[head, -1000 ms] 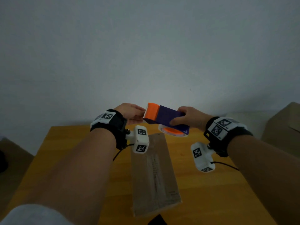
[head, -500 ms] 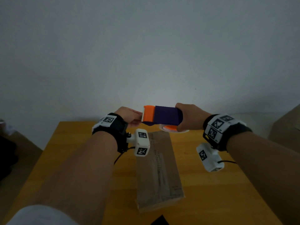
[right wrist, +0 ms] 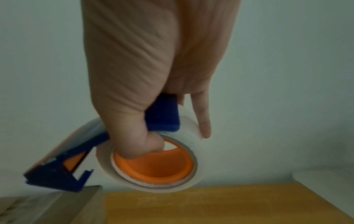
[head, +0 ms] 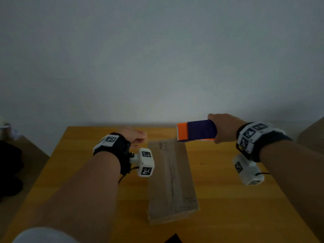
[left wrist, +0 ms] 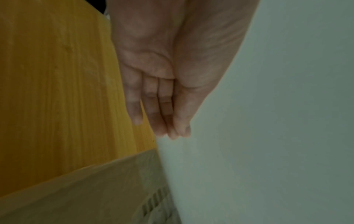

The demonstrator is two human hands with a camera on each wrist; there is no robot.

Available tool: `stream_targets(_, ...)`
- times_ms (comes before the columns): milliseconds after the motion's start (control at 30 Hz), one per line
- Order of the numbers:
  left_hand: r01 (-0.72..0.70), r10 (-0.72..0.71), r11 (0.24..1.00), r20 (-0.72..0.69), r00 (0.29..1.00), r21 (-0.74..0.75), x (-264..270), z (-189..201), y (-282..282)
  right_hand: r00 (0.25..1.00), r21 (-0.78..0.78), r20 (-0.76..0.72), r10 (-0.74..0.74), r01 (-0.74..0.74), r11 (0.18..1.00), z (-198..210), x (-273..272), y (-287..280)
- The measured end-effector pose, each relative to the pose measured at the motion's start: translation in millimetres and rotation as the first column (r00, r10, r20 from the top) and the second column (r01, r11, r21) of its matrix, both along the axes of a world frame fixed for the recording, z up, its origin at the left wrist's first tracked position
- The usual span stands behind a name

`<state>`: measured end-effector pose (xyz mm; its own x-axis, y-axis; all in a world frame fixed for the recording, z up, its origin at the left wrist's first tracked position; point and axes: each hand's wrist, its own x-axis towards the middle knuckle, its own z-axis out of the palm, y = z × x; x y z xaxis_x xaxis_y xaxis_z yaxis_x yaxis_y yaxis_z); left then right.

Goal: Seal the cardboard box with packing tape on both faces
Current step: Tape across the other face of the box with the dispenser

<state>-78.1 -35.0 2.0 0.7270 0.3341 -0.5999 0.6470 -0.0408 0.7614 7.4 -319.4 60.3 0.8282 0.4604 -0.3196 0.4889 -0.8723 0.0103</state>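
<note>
A long flat cardboard box (head: 171, 179) lies on the wooden table (head: 228, 207), running from near me toward the wall, with clear tape along its top. My right hand (head: 222, 128) grips a purple and orange tape dispenser (head: 198, 131) above the box's far right corner. In the right wrist view my thumb hooks into the orange core of the tape roll (right wrist: 153, 159), and the dispenser's front end hangs just over the box corner (right wrist: 47, 207). My left hand (head: 135, 137) hovers left of the box's far end, its fingers (left wrist: 162, 106) straight, together and holding nothing.
A grey wall stands right behind the table's far edge. Another cardboard box (head: 313, 134) sits off the table to the right, and dark things (head: 8, 163) lie on the floor at the left. A small dark object (head: 172, 239) pokes in at the near edge.
My left hand has let go of the dispenser's orange end and dropped left beside the box. My right hand has carried the dispenser to the right.
</note>
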Motion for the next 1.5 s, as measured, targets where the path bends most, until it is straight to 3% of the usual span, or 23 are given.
stream_targets(233,0.035,-0.02,0.992,-0.121,0.992,0.12,10,-6,-5,0.998,-0.12,0.059,0.023,-0.015,0.993,-5,9,7)
stream_targets(533,0.014,0.0,0.99,-0.097,0.995,0.139,16,-19,-14,0.998,-0.181,0.062,0.028,-0.016,0.983,-10,15,11)
stream_targets(900,0.149,-0.123,0.963,-0.125,0.985,0.226,26,-22,-14,0.999,-0.169,0.021,0.04,-0.036,0.985,-11,22,10)
stream_targets(1100,0.128,-0.095,0.957,-0.132,0.987,0.262,28,-24,-15,0.998,-0.183,0.031,0.06,-0.053,0.982,-12,25,11)
stream_targets(1267,0.138,-0.109,0.969,-0.147,0.983,0.206,29,-25,-14,0.998,-0.187,0.027,0.061,-0.055,0.981,-12,24,12)
stream_targets(1500,0.154,-0.117,0.949,-0.15,0.982,0.274,32,-33,-14,0.999,-0.2,0.017,0.048,-0.044,0.979,-17,27,5)
